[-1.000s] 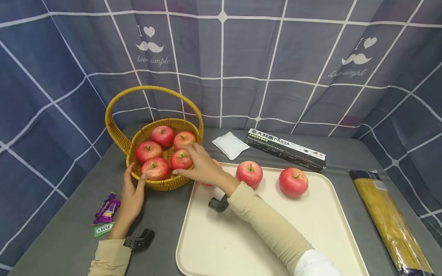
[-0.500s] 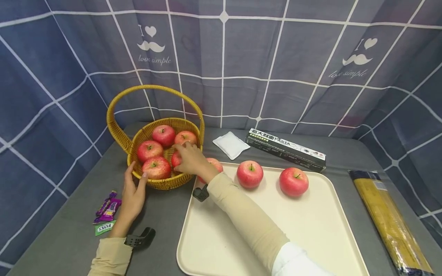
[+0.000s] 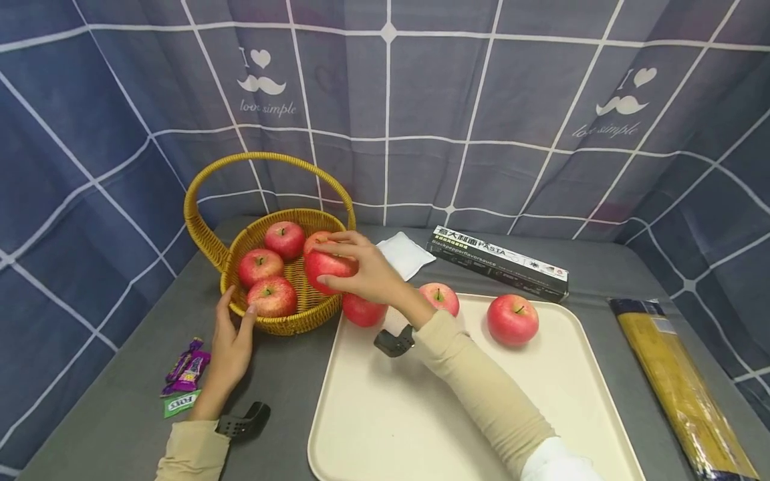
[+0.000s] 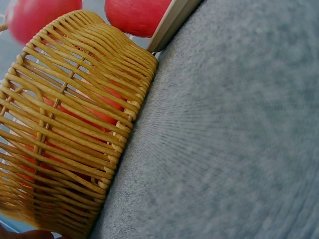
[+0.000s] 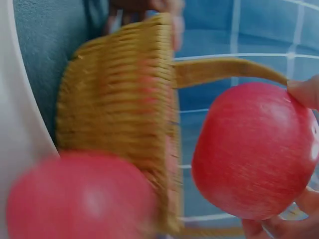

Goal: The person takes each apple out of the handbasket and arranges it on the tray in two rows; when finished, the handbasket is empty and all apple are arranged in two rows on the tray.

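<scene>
My right hand grips a red apple, thumb and fingers round its sides, raised over the right part of the yellow wicker basket. In the right wrist view that apple hangs above the level of the basket's rim. My left hand holds the basket's front left rim, its thumb over the edge. Several apples lie in the basket, among them a speckled one near the thumb. One apple sits on the cream tray right beside the basket, partly covered by the right hand.
Two more apples, one behind the right forearm and one farther right, stand on the tray. Behind it lie a white packet and a black pasta box. Spaghetti lies far right, small sweets at left.
The right hand reached down onto the apple at the basket's right, then lifted it and drew back slightly right with it. The left hand and the basket have stayed put.
</scene>
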The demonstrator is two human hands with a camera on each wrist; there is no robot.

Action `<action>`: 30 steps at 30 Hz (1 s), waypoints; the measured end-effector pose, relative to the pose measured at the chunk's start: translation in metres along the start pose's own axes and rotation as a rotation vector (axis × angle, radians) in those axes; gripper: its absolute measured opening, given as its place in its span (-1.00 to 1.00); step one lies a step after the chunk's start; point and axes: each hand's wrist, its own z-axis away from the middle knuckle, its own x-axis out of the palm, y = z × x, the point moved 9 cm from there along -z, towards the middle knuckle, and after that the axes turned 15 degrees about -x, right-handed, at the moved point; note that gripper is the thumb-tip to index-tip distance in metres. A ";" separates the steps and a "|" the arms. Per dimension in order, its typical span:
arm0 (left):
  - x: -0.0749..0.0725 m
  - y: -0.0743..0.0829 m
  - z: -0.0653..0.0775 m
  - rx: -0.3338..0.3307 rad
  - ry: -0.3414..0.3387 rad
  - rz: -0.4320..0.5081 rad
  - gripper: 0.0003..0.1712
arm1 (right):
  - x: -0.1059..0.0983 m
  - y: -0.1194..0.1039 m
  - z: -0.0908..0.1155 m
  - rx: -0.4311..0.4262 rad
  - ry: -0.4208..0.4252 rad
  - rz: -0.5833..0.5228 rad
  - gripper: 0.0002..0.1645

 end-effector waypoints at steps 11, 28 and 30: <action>0.002 0.002 0.001 0.000 -0.009 0.014 -0.32 | -0.149 0.004 0.134 0.204 0.063 0.224 -0.44; 0.001 0.000 -0.001 0.007 -0.002 0.023 -0.33 | -0.228 0.028 0.305 0.422 0.112 0.477 -0.39; 0.002 0.000 -0.001 0.002 -0.010 0.021 -0.32 | -0.223 0.029 0.305 0.402 0.091 0.478 -0.36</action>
